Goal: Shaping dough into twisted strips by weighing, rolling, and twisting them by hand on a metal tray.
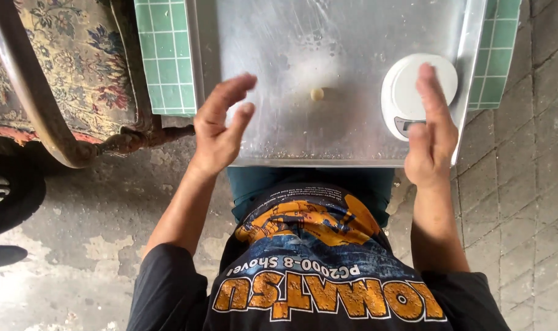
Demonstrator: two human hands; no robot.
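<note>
dough ball [317,94]: small, soft, light, pinch gently | left hand [221,125] spread, empty | right hand [431,138] flat, empty, over scale [407,92] | bench [328,132]

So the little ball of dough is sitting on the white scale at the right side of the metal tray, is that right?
Not quite. The head view shows the little ball of dough lying on the bare metal tray near its middle, apart from the white scale. The scale is indeed at the tray's right side, partly under the right hand.
</note>
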